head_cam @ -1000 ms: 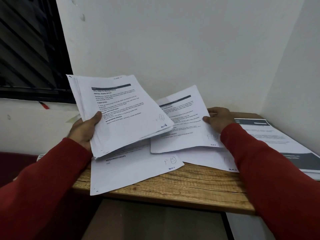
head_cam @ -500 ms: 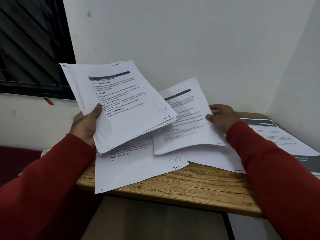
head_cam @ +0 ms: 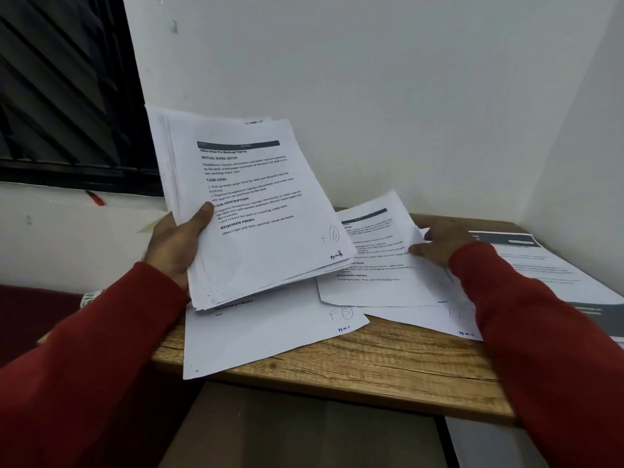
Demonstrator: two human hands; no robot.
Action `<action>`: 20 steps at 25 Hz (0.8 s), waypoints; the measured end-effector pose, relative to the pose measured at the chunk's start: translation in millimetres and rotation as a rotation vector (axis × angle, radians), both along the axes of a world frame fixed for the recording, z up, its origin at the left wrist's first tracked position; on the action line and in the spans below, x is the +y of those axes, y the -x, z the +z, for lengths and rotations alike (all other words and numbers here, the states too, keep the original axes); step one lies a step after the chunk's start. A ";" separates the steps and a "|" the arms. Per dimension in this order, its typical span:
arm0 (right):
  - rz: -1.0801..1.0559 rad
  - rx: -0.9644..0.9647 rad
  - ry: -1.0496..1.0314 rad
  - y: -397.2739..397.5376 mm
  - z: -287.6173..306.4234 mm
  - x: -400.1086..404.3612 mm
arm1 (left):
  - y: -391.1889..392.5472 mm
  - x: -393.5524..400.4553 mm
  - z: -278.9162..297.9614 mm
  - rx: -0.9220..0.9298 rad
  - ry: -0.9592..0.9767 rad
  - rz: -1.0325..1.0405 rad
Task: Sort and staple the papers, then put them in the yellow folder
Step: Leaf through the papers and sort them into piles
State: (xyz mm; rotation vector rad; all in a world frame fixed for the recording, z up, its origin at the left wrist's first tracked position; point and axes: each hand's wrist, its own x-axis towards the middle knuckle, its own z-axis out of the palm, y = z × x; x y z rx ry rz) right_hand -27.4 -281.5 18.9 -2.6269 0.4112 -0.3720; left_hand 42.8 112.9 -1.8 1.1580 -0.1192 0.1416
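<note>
My left hand (head_cam: 179, 239) grips a thick stack of printed papers (head_cam: 256, 211) by its left edge and holds it tilted above the wooden desk (head_cam: 388, 366). The top sheet carries a handwritten "F 6" near its lower right corner. My right hand (head_cam: 442, 246) lies on the right edge of a single printed sheet (head_cam: 374, 265), whose far end lifts off the desk. Under it lie another sheet marked "F 5" (head_cam: 270, 332) and a further loose sheet (head_cam: 422, 315). No stapler or yellow folder is in view.
A pile of papers with dark header bands (head_cam: 553, 275) sits at the desk's right end against the white wall. A dark window with bars (head_cam: 64, 96) fills the upper left. A red pen (head_cam: 94, 197) lies on the sill. The "F 5" sheet overhangs the desk's front edge.
My left hand has raised the stack higher and tilted it more upright. My right hand has stayed on the single sheet, which has settled a little flatter.
</note>
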 end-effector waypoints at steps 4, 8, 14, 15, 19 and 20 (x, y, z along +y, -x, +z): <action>0.120 -0.038 0.033 6.9 3.8 22.7 | -2.5 -0.2 -2.4 0.032 -0.001 0.001; 0.567 0.072 0.139 19.8 3.0 74.5 | -5.4 3.0 -3.3 0.061 0.017 0.013; 0.807 0.222 -0.166 23.4 -1.1 92.8 | -8.5 3.2 -5.3 0.130 0.004 -0.012; 0.791 0.167 -0.299 23.4 0.8 90.1 | -8.9 3.2 -5.5 0.135 0.010 -0.017; 0.565 -0.183 -0.635 19.2 12.5 85.6 | -4.6 -2.5 -1.3 0.094 0.021 -0.006; 0.525 -0.227 -0.800 18.0 14.5 85.7 | -1.5 -4.5 0.8 0.076 0.016 -0.002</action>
